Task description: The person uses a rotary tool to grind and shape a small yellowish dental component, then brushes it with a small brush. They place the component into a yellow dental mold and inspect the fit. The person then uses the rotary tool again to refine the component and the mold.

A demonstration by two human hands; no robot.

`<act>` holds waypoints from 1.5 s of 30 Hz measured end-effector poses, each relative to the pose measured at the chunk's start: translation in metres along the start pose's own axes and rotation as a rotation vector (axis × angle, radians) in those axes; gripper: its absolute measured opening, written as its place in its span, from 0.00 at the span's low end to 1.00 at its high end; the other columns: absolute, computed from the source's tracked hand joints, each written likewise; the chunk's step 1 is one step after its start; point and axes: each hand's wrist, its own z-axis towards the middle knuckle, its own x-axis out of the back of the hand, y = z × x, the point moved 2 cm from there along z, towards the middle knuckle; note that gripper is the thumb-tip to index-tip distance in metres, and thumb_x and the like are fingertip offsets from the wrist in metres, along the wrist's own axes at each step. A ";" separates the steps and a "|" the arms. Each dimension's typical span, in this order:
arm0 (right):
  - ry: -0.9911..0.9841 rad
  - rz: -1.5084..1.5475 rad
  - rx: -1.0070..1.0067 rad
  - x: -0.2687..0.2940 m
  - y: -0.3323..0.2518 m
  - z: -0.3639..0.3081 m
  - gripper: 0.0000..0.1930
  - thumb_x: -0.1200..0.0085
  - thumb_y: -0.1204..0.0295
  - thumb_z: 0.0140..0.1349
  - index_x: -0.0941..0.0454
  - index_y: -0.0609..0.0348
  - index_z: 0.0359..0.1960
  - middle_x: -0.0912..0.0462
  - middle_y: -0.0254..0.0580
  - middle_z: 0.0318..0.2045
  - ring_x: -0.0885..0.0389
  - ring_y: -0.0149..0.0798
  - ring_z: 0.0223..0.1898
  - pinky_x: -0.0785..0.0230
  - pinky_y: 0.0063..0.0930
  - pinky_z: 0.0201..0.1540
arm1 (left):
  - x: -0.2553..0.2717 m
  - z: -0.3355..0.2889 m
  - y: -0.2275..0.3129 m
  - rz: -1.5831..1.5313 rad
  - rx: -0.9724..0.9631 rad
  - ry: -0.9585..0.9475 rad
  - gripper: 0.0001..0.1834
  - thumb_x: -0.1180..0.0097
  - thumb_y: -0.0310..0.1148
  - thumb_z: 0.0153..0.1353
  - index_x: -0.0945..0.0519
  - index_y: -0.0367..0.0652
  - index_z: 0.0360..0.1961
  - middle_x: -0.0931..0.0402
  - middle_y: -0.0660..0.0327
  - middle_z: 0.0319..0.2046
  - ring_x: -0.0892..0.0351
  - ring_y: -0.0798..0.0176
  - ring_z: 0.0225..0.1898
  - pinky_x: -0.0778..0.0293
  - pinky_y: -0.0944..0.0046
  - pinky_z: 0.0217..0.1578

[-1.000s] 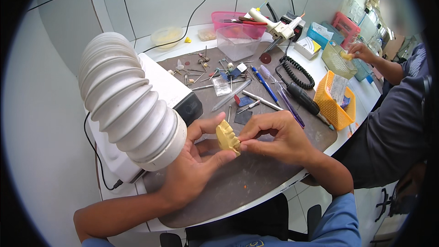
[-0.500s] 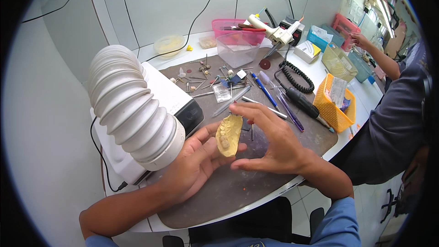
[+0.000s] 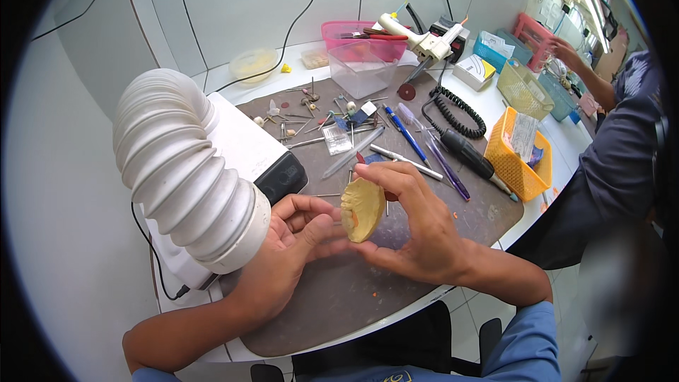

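A yellow plaster dental cast (image 3: 363,211) stands tilted up above the bench mat, its ridged tooth edge toward the left and a small orange mark near that edge. My right hand (image 3: 424,230) grips it from the right, fingers at the top and thumb at the bottom. On the other side my left hand (image 3: 293,247) is close by, palm turned up and fingers parted, some of them blurred. Its fingertips reach the cast's left edge; whether they touch is unclear. Beyond the cast lie a clear pen-like stick (image 3: 353,152) and a silver rod (image 3: 407,161).
A white ribbed hose (image 3: 180,163) arches over a white box at left. Burs and small tools (image 3: 304,110) litter the mat. At right lie a handpiece (image 3: 468,155) with coiled cord and a yellow basket (image 3: 503,163). A co-worker's arm (image 3: 594,81) shows at far right.
The cast has passed from my left hand into my right and has turned, showing a different side. My left hand has drawn back slightly to the left.
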 end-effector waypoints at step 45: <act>-0.022 -0.041 0.086 -0.002 -0.007 0.002 0.40 0.26 0.76 0.46 0.29 0.59 0.65 0.22 0.52 0.54 0.19 0.53 0.52 0.22 0.41 0.53 | 0.004 0.000 0.004 0.043 0.113 -0.064 0.11 0.38 0.32 0.70 0.23 0.37 0.46 0.20 0.57 0.45 0.19 0.66 0.49 0.20 0.63 0.55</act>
